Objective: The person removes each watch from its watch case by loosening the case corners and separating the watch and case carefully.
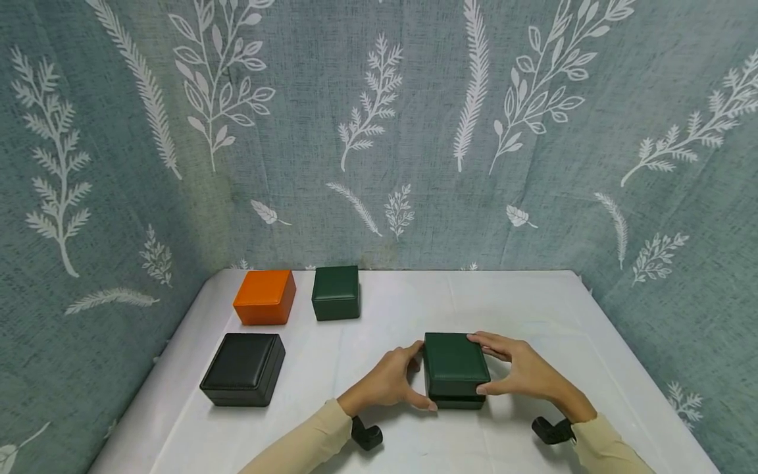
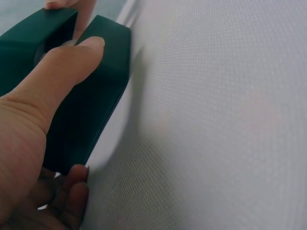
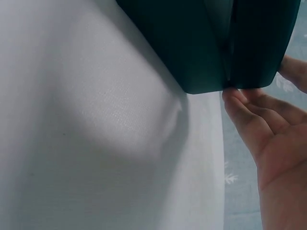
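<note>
A dark green box (image 1: 456, 368) stands on the white table (image 1: 533, 309), near its front middle. My left hand (image 1: 414, 378) grips the box's left side, thumb on the front corner and fingers behind. My right hand (image 1: 500, 368) grips the right side, fingers over the far top edge and thumb low at the front. In the left wrist view my left hand's thumb (image 2: 62, 72) lies across the seam of the green box (image 2: 100, 100), where a narrow gap shows between lid and base. In the right wrist view my right hand's fingers (image 3: 259, 115) touch a corner of the green box (image 3: 201, 48).
At the back left stand an orange box (image 1: 264, 297) and a smaller dark green box (image 1: 335, 292). A black box (image 1: 243, 368) sits at the front left. A leaf-patterned curtain (image 1: 379, 131) closes in the back and both sides of the table.
</note>
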`<state>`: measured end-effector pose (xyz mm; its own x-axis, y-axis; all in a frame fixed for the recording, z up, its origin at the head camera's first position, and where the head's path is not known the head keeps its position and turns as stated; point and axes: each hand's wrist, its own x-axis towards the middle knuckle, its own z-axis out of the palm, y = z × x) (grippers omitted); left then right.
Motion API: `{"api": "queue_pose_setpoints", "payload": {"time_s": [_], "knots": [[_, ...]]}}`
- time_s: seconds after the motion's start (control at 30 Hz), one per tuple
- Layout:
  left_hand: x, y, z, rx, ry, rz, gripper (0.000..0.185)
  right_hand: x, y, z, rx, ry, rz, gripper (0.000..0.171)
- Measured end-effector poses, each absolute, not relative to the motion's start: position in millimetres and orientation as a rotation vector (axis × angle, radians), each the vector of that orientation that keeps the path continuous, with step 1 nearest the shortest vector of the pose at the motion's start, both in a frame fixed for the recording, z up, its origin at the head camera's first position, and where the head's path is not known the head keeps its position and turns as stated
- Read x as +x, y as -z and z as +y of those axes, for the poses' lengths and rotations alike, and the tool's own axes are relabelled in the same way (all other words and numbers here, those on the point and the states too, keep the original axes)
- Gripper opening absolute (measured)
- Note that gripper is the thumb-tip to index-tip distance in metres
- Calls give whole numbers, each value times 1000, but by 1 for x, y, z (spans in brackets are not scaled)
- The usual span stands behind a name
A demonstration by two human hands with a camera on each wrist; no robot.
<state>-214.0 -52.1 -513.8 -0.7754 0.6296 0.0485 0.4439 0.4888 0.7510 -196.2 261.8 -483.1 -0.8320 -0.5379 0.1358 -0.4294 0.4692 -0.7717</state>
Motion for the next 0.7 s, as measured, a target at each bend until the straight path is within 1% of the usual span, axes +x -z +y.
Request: {"api": "queue_pose_setpoints", "payload": {"time_s": [0.3,0.7], "knots": [[-211,514,-54,879,-1152,2521,122,-200,486,263,-845,1360,2523,81],[-213,515,-53,921,-1139,2538,121,-209,485,267,-842,1423,2482,71]]}}
